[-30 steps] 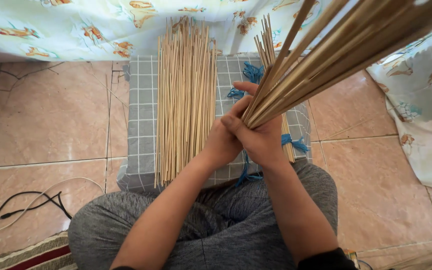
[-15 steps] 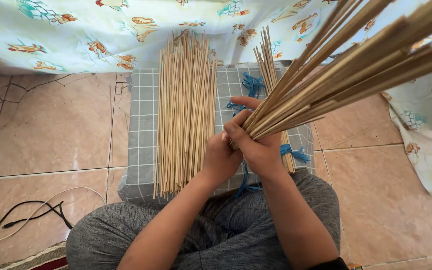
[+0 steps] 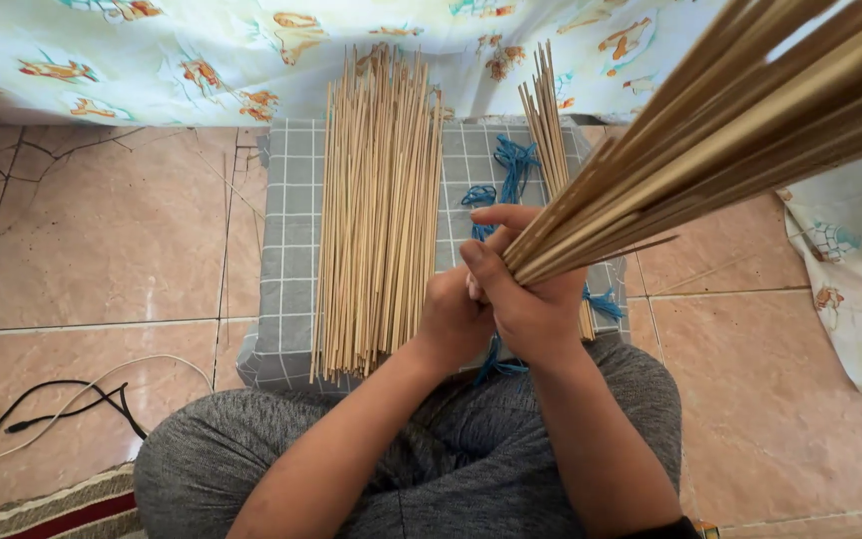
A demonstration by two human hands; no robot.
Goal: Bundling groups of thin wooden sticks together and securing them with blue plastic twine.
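Both hands have shifted slightly toward the knees since the earlier frame, while the fan of thin, pale bamboo sticks [image 3: 740, 130] they grip has swung a little lower across the upper right of the view. Taking the grey checked cushion [image 3: 286, 250] as the landmark: the right hand [image 3: 531, 299] is clenched around the near ends of the held sticks just over the cushion's near right corner, and the left hand [image 3: 451, 319] is closed against it from the left, gripping the same ends from that side. Down the cushion's middle lies a broad flat pile of loose bamboo sticks [image 3: 376, 210], and on its right part a narrower tied bundle of sticks [image 3: 549, 130] over tangled blue cord [image 3: 511, 170]. Beyond the cushion hangs a pale printed cloth [image 3: 202, 60]; left of it, black and white cables [image 3: 42, 409] cross the pink floor tiles [image 3: 102, 230]. To square the ends well, I judge the grip should stay firm at the base yet loose enough for single sticks to slide level, with the fan kept clear of the pile.
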